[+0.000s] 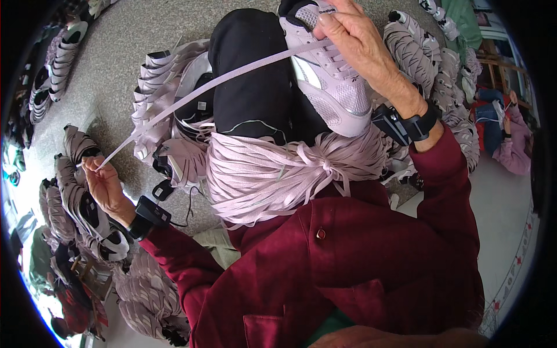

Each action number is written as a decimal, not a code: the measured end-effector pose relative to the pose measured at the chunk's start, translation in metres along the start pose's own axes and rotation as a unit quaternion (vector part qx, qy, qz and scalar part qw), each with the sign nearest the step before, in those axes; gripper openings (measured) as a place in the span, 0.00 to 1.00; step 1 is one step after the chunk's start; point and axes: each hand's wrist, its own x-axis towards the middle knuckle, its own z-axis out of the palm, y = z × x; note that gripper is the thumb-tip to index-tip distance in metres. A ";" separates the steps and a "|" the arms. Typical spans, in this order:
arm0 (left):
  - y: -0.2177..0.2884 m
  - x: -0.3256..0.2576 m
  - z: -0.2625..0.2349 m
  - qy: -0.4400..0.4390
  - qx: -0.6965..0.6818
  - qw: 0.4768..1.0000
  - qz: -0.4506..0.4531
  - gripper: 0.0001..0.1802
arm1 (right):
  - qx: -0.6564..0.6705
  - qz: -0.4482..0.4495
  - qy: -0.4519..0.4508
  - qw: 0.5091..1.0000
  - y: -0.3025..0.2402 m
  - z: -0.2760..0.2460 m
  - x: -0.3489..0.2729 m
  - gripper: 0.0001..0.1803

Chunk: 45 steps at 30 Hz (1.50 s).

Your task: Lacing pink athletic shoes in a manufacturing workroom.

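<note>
A pale lilac shoelace [214, 82] is stretched taut across my lap. My left hand [107, 188], out to the left, pinches one end of it. At the top of a lilac sneaker [341, 95], my right hand [361, 47] holds the lace close to the tongue. The sneaker rests toe toward me on my black-covered leg [252, 69], with lacing across its lower part. A large knotted bundle of matching laces [272, 177] lies over my lap, just below the shoe. Whether my right fingers also grip the shoe is hidden.
Stacked lilac shoe uppers [155, 104] stand left of my leg. More rows lie at the far left [81, 191] and right [415, 52]. Another person in a pink top [513, 148] sits at the far right. Speckled floor [151, 26] shows between the piles.
</note>
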 end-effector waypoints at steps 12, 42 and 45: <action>-0.256 0.053 0.165 -0.095 0.612 0.780 -0.091 0.10 | 0.052 0.101 -0.064 0.991 -0.014 -0.012 -0.003 0.09; -0.336 0.073 0.172 -0.208 0.753 0.624 -0.011 0.10 | 0.042 0.099 -0.083 0.991 -0.003 -0.018 -0.008 0.08; -0.336 0.074 0.176 -0.204 0.754 0.623 -0.038 0.11 | 0.060 0.115 -0.075 0.989 -0.004 -0.018 -0.009 0.08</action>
